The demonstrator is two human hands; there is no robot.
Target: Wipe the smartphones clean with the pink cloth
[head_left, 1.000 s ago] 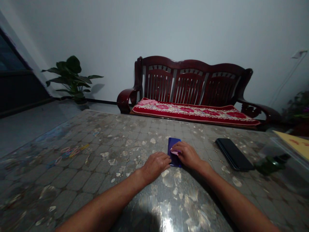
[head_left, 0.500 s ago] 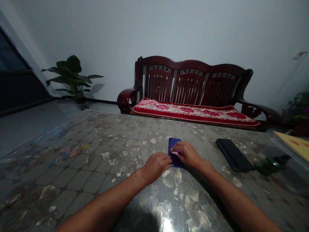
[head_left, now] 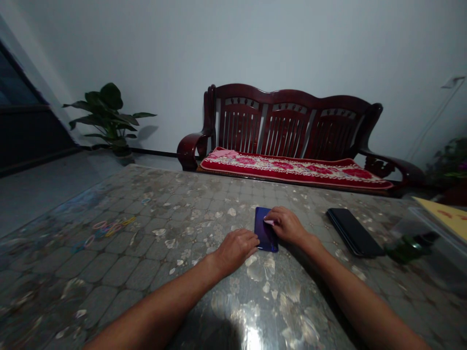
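A blue-purple phone lies flat on the patterned table cover. My left hand rests at its lower left edge, fingers together and gripping that edge. Over the phone's upper right part, my right hand is closed in a pinch. A small pale pink wipe or piece of cloth sticks out from its fingertips against the phone's surface. The far right edge of the phone is partly covered by my right hand.
To the right lies a dark flat stack, perhaps phones. Beyond it stand a green bottle and a clear plastic box with yellow paper. Several coloured rubber bands lie at left. A wooden bench stands behind the table.
My right hand has moved slightly away and to the right across the phone with the pink wipe, baring more of its surface. My left hand has stayed at the edge.
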